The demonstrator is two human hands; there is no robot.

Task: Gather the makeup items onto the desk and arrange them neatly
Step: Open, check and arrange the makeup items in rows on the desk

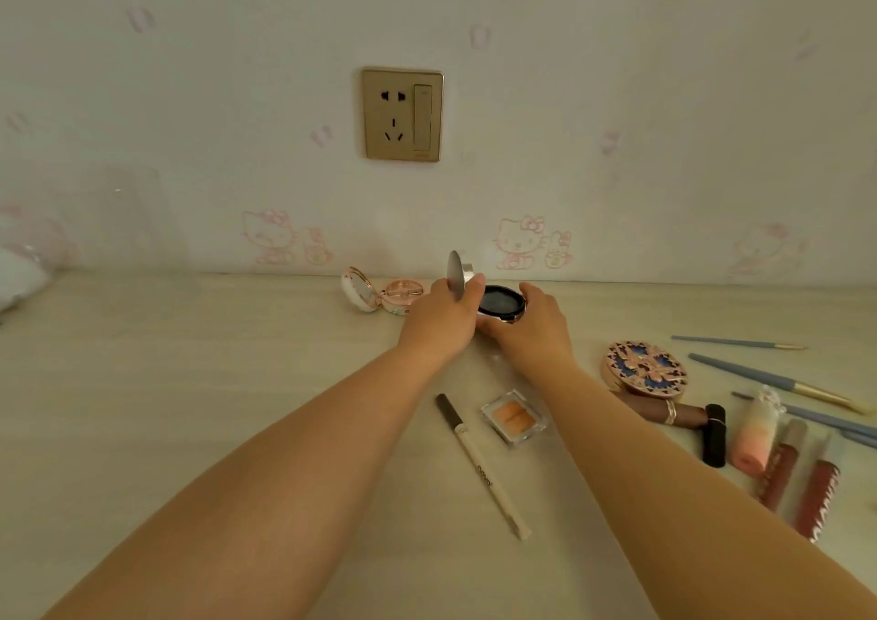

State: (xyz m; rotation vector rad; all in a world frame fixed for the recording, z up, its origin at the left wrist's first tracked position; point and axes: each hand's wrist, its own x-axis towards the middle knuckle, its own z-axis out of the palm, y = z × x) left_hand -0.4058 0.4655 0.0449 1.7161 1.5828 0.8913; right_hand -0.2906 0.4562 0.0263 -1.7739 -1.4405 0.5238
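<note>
Pale wood-grain desk (190, 382) runs up to a wall with cream cartoon-cat wallpaper (519, 239). Gold wall socket with switch (402, 115) is centred above the desk. Something white and pink (19, 268) at far left edge, too blurred to identify.

On the desk: open pink-and-white round compact (379, 293) near the wall, just left of the hands. Mid-desk between the forearms: cream pencil with dark brown cap (479, 463) lying diagonally, clear square case with orange powder (513, 417) just beside it. Right side cluster: round ornate compact with blue-and-rose floral lid (645, 369), brown tube with a gold band (664, 411), black lipstick tube (714, 435), pink-to-cream gradient tube (754, 434), two reddish-brown lip gloss tubes (802, 482), and three blue-handled makeup brushes (778, 379) fanned toward the right edge.

Both arms stretched forward, hands together at the back of the desk. Left hand (441, 318) grips the raised silver lid of the open round black cushion compact (498, 300), thumb against the lid. Right hand (536, 320) curls around the compact's base from the right. Compact sits near the wall, roughly below the socket; can't tell if it rests on the desk or is lifted.
</note>
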